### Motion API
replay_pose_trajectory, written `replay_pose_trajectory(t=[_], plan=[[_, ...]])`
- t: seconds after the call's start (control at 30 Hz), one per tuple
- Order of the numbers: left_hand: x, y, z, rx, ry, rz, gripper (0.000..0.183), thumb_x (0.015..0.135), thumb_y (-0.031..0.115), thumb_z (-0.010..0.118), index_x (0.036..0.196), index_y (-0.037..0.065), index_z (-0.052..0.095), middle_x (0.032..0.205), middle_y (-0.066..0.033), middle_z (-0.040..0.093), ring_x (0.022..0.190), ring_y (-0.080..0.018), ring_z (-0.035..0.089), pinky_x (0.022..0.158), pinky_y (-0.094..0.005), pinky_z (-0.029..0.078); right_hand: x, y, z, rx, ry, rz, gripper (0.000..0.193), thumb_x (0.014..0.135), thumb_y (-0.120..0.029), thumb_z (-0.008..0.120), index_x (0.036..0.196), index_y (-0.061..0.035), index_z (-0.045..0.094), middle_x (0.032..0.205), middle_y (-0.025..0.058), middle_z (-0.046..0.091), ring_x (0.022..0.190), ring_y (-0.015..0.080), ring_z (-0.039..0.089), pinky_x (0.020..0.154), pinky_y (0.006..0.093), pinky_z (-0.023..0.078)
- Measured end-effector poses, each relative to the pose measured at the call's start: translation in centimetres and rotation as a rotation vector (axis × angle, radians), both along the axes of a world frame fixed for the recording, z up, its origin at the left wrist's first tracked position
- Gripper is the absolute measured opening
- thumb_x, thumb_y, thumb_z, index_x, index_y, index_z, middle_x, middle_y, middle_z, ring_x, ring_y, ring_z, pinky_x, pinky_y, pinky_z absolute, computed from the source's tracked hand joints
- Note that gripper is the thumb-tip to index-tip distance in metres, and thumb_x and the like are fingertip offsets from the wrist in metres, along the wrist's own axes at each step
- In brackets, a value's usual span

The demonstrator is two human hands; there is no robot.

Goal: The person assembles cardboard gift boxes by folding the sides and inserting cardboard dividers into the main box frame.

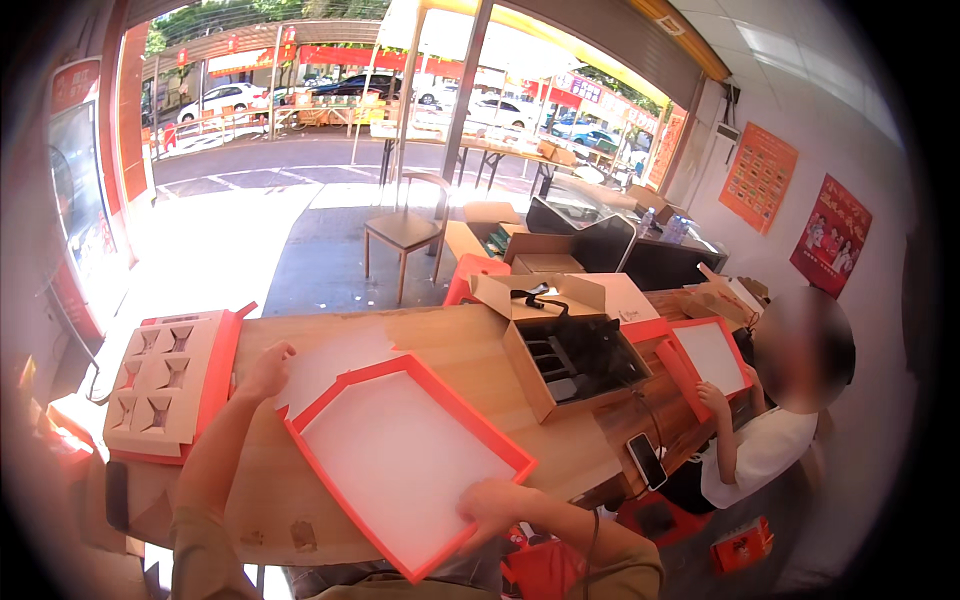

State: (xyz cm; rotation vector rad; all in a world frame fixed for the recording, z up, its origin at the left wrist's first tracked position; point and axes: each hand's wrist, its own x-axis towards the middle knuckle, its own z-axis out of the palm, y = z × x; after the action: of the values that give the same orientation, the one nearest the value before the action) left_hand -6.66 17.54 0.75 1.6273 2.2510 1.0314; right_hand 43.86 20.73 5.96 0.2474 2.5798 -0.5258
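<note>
A shallow red-rimmed cardboard box tray (400, 465) with a pale inside lies tilted across the near edge of the table in front of me. My right hand (492, 508) grips its right rim, the thumb over the inner side and other fingers partly hidden. Past the tray's left corner, my left hand (266, 371) hovers over the table, apart from the rim. Its fingers are curled together, with nothing visible in them. To its left rests a red box with a tan cardboard insert (150, 385) that has several cut openings.
The wooden table (450, 345) carries an open brown carton (570, 360) of black items and a phone (646, 461). At right, another person (770, 440) holds a similar red tray (708, 357). A chair (405, 232) and red stool (474, 275) stand beyond the table.
</note>
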Motion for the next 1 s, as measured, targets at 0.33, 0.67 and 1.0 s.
replay_pose_trajectory(t=[0.33, 0.67, 1.0], plan=[[5.0, -0.7, 3.0, 0.238, 0.151, 0.000, 0.028, 0.089, -0.006, 0.054, 0.114, -0.001, 0.066, 0.113, -0.0251, 0.071, 0.110, -0.0446, 0.066, 0.094, -0.0499, 0.053, 0.5, -1.8, -0.9, 0.012, 0.001, -0.111, 0.090, 0.099, -0.079, 0.038, 0.094, 0.0048, 0.072, 0.104, 0.0269, 0.069, 0.102, 0.0427, 0.065, 0.089, 0.0507, 0.051], [11.0, -4.1, 5.8, 0.491, 0.577, -0.045, 0.045, 0.085, -0.003, 0.061, 0.129, 0.001, 0.059, 0.136, -0.0205, 0.059, 0.133, -0.0447, 0.053, 0.116, -0.0574, 0.038, -0.1, -2.4, -1.6, 0.026, -0.077, -0.176, 0.094, 0.101, -0.078, 0.036, 0.109, 0.0079, 0.071, 0.116, 0.0288, 0.066, 0.113, 0.0441, 0.062, 0.102, 0.0514, 0.049], [23.4, -16.7, 0.3, 0.123, 0.404, -0.960, 0.049, 0.070, 0.041, 0.084, 0.106, 0.009, 0.074, 0.100, -0.0119, 0.069, 0.106, -0.0320, 0.063, 0.096, -0.0521, 0.049, -2.3, -2.3, 2.6, -0.083, -0.126, -0.277, 0.084, 0.096, -0.074, 0.052, 0.119, 0.0059, 0.065, 0.121, 0.0281, 0.065, 0.116, 0.0418, 0.063, 0.098, 0.0477, 0.051]])
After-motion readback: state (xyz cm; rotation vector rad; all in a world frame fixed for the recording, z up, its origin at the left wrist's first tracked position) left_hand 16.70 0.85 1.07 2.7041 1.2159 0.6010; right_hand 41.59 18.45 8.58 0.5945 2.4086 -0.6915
